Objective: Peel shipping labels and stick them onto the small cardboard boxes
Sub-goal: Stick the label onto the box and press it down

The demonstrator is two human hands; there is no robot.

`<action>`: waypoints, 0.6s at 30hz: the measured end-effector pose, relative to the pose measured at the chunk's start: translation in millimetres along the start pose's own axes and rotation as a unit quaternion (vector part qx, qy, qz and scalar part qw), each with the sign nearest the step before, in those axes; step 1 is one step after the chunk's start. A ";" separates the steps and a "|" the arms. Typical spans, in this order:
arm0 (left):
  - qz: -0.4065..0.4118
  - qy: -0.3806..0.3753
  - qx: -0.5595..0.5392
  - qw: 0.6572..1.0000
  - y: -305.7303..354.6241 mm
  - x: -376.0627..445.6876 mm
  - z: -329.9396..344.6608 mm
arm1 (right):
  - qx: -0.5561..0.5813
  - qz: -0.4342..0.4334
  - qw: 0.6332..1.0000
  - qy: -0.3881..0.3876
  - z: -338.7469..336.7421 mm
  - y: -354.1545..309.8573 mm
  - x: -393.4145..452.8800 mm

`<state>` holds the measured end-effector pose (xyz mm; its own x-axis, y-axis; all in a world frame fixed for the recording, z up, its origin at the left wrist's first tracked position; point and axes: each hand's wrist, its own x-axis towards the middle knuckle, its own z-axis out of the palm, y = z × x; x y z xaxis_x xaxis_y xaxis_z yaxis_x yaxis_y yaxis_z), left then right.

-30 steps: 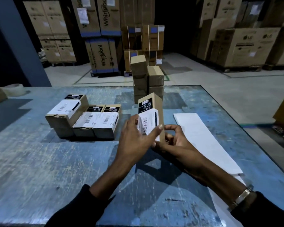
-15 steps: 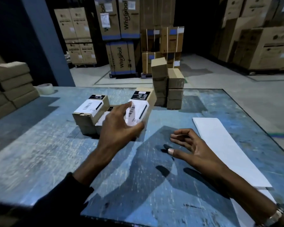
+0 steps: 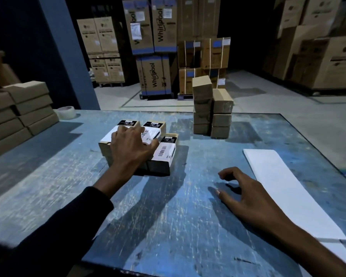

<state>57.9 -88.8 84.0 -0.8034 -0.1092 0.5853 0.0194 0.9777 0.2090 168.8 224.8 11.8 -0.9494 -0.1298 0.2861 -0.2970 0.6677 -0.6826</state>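
Observation:
Several small cardboard boxes with white barcode labels (image 3: 167,151) sit packed together left of the table's middle. My left hand (image 3: 131,145) lies over the top of this group and holds one labelled box (image 3: 153,130) from above, thumb on its near side; much of that box is hidden by the hand. My right hand (image 3: 246,194) rests on the blue table (image 3: 168,216) with loosely curled fingers and holds nothing. A long white label sheet (image 3: 278,186) lies just to its right. A stack of unlabelled small boxes (image 3: 212,108) stands at the table's far side.
A pile of flat brown boxes (image 3: 18,112) fills the table's left edge, with a tape roll (image 3: 66,112) behind it. Large appliance cartons (image 3: 154,76) stand on the warehouse floor beyond. The table's right edge (image 3: 318,156) runs diagonally past the label sheet.
My left hand carried the freshly labelled box leftward and set it down among the labelled boxes. My right hand let go of it and dropped to the table.

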 end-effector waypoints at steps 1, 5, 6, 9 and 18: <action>-0.006 0.002 0.010 1.000 1.6 0.2 1.5 | -0.012 -0.004 1.000 -0.010 0.6 2.1 0.3; -0.010 0.016 0.048 0.999 2.7 0.8 7.1 | -0.055 -0.015 0.998 -0.031 3.4 8.7 0.6; -0.010 0.020 0.054 0.998 1.0 0.3 8.1 | -0.058 -0.014 0.998 -0.030 3.8 9.2 0.8; -0.012 0.035 0.068 0.997 -3.1 -0.9 8.8 | -0.062 -0.018 0.997 -0.032 3.8 11.0 1.7; -0.039 0.041 0.036 0.998 -5.1 -3.8 9.2 | -0.061 -0.013 0.997 -0.040 4.1 12.0 2.0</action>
<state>55.4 -91.7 73.5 -0.7499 -0.1961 0.6318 -0.0863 0.9759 0.2004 162.9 229.6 1.3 -0.9482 -0.2029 0.2446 -0.3114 0.7471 -0.5873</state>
